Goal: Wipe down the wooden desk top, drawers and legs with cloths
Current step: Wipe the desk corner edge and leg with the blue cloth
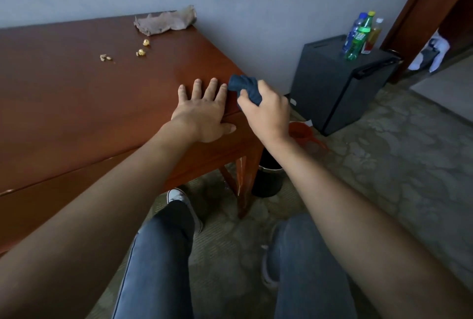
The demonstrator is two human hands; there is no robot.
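The reddish wooden desk (76,93) fills the left half of the view, with its right front leg (244,183) below the corner. My left hand (202,111) rests flat on the desk top near the right edge, fingers spread. My right hand (266,111) grips a bunched dark blue cloth (245,88) at the desk's right edge, just beside my left fingertips. A crumpled brown cloth (166,21) lies at the desk's far right corner against the wall.
Small yellow crumbs and scraps (140,52) lie on the desk top. A black bin (267,178) and an orange scoop (299,130) sit on the floor by the leg. A dark cabinet (337,83) with several bottles (358,37) stands to the right on patterned carpet.
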